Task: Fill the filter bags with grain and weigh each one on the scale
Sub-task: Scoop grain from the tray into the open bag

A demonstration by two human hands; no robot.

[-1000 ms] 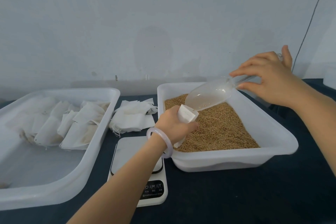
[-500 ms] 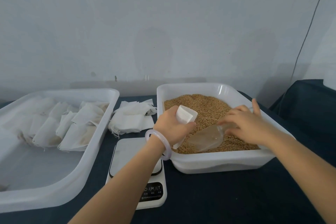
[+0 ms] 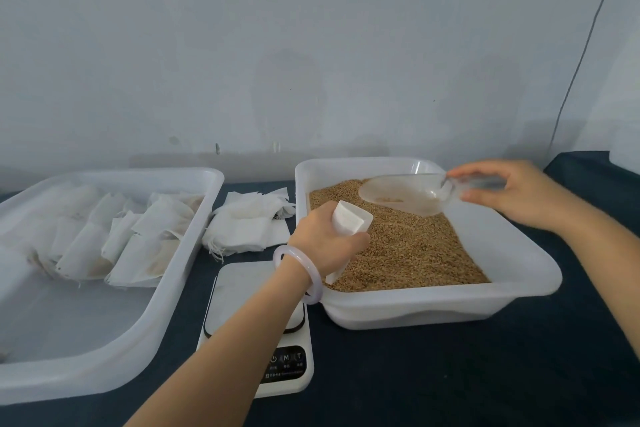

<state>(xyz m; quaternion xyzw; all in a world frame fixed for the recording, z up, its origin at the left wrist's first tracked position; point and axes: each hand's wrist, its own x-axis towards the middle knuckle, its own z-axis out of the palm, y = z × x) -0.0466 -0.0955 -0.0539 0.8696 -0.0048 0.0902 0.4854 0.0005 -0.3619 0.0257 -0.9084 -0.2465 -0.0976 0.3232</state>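
Note:
My left hand (image 3: 323,243) grips a white filter bag (image 3: 351,220) upright, its mouth open, over the near left part of the brown grain (image 3: 408,250) in the right white tub (image 3: 485,298). My right hand (image 3: 509,192) pinches the handle of a clear plastic scoop (image 3: 412,194), held level above the far part of the grain. Only a few grains lie in the scoop's bowl. The white digital scale (image 3: 242,291) stands in front of the tub's left corner, under my left forearm, with nothing on its pan.
A large white tub (image 3: 114,357) at the left holds several filled white bags (image 3: 114,239). A pile of flat unfilled bags (image 3: 249,225) lies on the dark cloth between the two tubs. A wall rises close behind the table.
My right hand dipped the scoop down into the near grain, then lifted it back up and to the far right. The left hand and the bag stayed in place.

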